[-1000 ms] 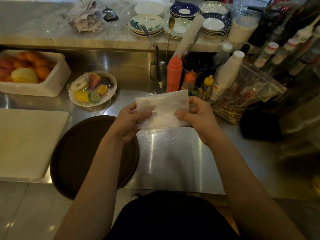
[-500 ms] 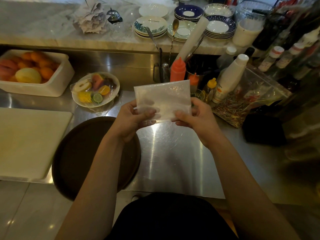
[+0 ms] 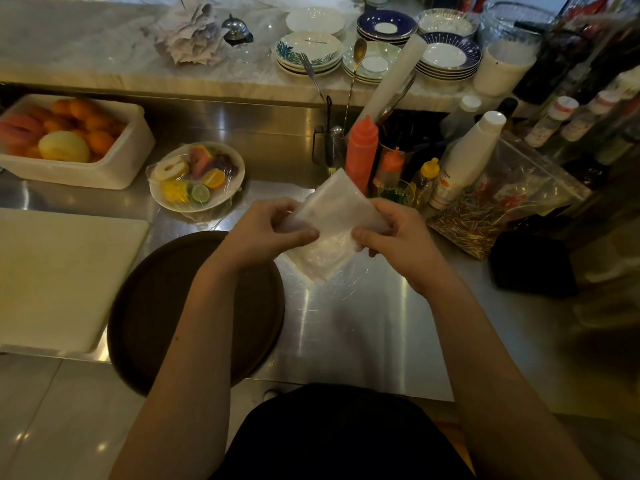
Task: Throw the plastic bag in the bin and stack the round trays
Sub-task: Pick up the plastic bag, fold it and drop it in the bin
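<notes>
Two hands (image 3: pixel 346 233) pinching bag (image 3: pixel 334 220), held above worktop (image 3: pixel 363 327).
Left grip (image 3: pixel 273 230) and right grip (image 3: pixel 391 233) closed on opposite edges; best crumpled small into one hand before binning. Tray (image 3: pixel 152 317) beneath left forearm; no bin visible.

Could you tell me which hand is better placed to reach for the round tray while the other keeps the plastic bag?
Probably the left. Both hands grip the plastic bag, but the left hand sits directly above the dark round tray, while the right hand is over bare steel counter.
</notes>
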